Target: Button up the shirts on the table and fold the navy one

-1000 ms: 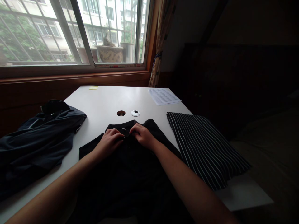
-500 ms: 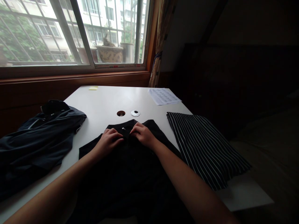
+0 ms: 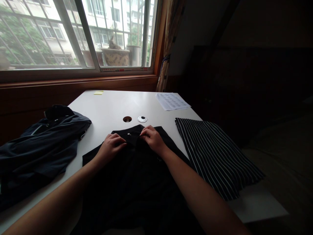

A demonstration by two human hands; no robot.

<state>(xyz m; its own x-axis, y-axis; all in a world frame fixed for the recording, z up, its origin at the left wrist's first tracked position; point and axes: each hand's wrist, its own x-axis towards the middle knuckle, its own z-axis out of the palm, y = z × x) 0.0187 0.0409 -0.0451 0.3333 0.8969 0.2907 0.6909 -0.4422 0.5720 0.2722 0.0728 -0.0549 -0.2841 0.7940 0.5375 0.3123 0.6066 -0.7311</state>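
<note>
A black shirt point(image 3: 137, 182) lies spread on the white table, its collar end pointing toward the window. A small white label shows inside the neck. My left hand point(image 3: 113, 145) pinches the left side of the collar opening, fingers closed on the cloth. On the opposite side of the neck, my right hand point(image 3: 152, 138) grips the other collar edge between thumb and fingers. The dark cloth hides just how much each hand holds. Both forearms rest over or close above the shirt's body.
Left of the shirt lies a crumpled dark navy garment point(image 3: 49, 147); at right is a folded striped cloth point(image 3: 212, 150). Printed papers point(image 3: 172, 101), a yellow sticky note point(image 3: 98, 92), a cable hole point(image 3: 127, 119) and its round cover point(image 3: 142, 119) are on the white table point(image 3: 110, 109).
My hands have drawn slightly apart along the collar, the left going left and the right moving a little right and up. The shirt stays in place.
</note>
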